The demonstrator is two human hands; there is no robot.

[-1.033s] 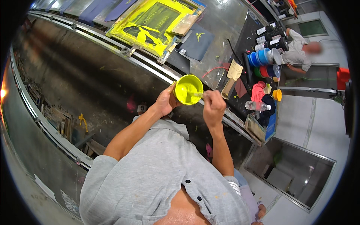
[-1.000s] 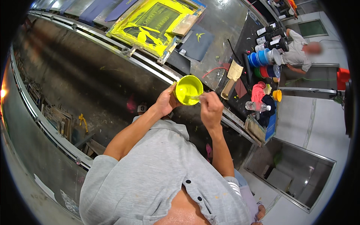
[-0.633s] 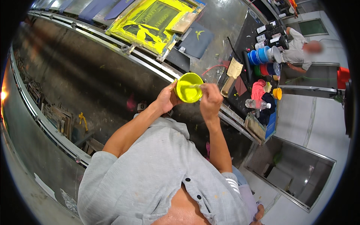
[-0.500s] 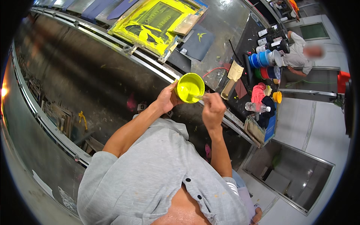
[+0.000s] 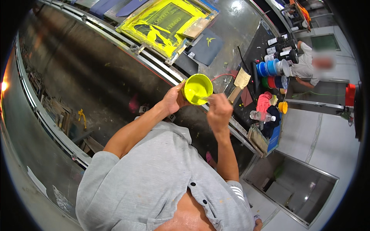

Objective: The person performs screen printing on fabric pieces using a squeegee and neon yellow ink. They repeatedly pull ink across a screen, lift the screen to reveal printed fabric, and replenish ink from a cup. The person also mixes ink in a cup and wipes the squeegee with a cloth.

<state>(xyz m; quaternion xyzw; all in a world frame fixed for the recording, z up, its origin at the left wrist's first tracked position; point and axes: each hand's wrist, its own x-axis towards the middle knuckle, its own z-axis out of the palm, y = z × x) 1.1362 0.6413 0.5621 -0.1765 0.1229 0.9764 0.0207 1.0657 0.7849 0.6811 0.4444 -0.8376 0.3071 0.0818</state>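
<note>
My left hand (image 5: 174, 101) is wrapped round the side of a round tub of bright yellow ink (image 5: 197, 81), tipped so that its inside shows. In my right hand (image 5: 219, 111), closed in a fist at the tub's right rim, is a stirring stick (image 5: 204, 99); its lower end dips into the ink and is coated yellow. The fist hides most of its handle. Beyond the tub, a printing screen (image 5: 133, 30) smeared with yellow ink lies on the long table. A dark flat panel (image 5: 210, 52) with a small yellow print lies beside it.
A metal rail (image 5: 156, 66) edges the table. To the right stand blue tubs (image 5: 271, 67), black bottles (image 5: 283, 49), a pink cloth (image 5: 264, 101), a clear plastic bottle (image 5: 262, 116) and a small yellow cup (image 5: 283, 107). Another person (image 5: 306, 63) is at the far right.
The view has shifted slightly. The tub sits a little further right in it, and the stick's yellow end shows at a different spot in the ink. Both hands keep their holds.
</note>
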